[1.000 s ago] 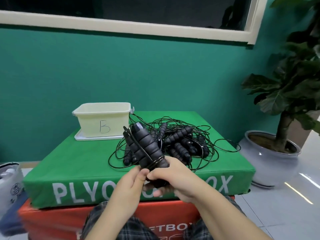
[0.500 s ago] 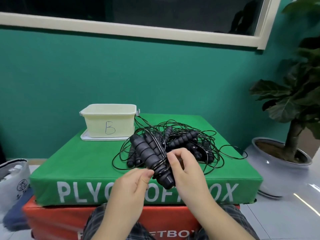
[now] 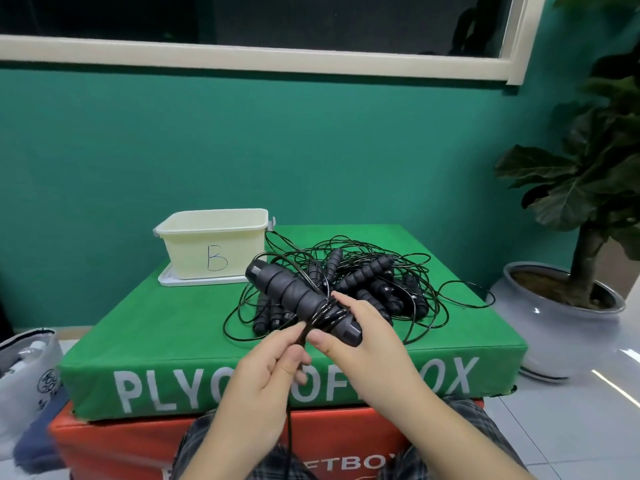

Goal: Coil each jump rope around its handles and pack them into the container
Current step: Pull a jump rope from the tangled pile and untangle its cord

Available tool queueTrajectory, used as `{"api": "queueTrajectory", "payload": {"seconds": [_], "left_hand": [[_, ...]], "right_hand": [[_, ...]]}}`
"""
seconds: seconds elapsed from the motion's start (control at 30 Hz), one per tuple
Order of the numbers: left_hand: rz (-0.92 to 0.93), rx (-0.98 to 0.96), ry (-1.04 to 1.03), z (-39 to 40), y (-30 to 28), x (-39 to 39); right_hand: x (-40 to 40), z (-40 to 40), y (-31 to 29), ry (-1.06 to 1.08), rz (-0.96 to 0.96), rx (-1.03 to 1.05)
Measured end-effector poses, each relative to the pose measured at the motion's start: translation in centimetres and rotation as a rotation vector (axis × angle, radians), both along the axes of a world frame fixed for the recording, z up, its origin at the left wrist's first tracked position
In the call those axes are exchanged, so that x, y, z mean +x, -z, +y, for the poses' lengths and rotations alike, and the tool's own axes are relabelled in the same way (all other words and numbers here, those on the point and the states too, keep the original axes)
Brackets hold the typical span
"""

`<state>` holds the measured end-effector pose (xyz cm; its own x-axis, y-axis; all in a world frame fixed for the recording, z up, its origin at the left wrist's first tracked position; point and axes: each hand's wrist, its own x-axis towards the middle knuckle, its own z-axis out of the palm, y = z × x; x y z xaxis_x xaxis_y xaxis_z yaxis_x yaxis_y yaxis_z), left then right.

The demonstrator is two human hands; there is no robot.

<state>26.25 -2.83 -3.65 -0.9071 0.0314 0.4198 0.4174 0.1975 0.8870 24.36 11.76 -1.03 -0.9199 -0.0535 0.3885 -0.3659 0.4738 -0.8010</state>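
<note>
While the right hand [image 3: 360, 344] wraps its grip around the lower end of a pair of black ribbed jump rope handles [image 3: 301, 299], the left hand [image 3: 273, 368] pinches the thin black cord [image 3: 302, 336] just beneath them between thumb and fingers. Several turns of cord are already wound around the handles near the right thumb, and the bundle tilts up and to the left, above the front of the green plyo box [image 3: 173, 327]. A strand of the cord hangs straight down from the left hand between the person's knees. Behind the hands, a tangled pile of other jump ropes [image 3: 374, 285] lies on the box top, black handles mixed with loose loops of cord. A cream plastic container [image 3: 214, 247] marked "B" stands on its white lid [image 3: 173, 279] at the back left of the box, just beside the pile. The green box sits on an orange one [image 3: 114, 445]. A potted plant [image 3: 585, 258] stands on the floor to the right.
</note>
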Motion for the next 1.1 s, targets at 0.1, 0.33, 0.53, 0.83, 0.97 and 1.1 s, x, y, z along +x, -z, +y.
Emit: {"api": "queueTrajectory", "payload": {"seconds": [0.1, 0.33, 0.53, 0.83, 0.97, 1.1], "left_hand": [[-0.124, 0.102, 0.005, 0.3, -0.1, -0.1], [-0.036, -0.104, -0.173, 0.1, 0.1, -0.3], [-0.107, 0.028, -0.125, 0.3, 0.5, -1.0], [-0.256, 0.238, -0.011, 0.5, 0.6, -0.4], [-0.234, 0.126, -0.118, 0.3, 0.5, -0.4], [-0.102, -0.032, -0.16, 0.0, 0.0, -0.2]], "right_hand": [[0.0, 0.1, 0.2, -0.022, -0.001, -0.065], [0.2, -0.2, 0.7, -0.012, 0.009, -0.112], [0.5, -0.3, 0.9, -0.158, -0.048, -0.25], [0.5, -0.7, 1.8, -0.116, -0.073, -0.282], [0.3, -0.2, 2.0, 0.055, 0.372, 0.041], [0.2, -0.3, 2.2, -0.037, 0.398, 0.169]]}}
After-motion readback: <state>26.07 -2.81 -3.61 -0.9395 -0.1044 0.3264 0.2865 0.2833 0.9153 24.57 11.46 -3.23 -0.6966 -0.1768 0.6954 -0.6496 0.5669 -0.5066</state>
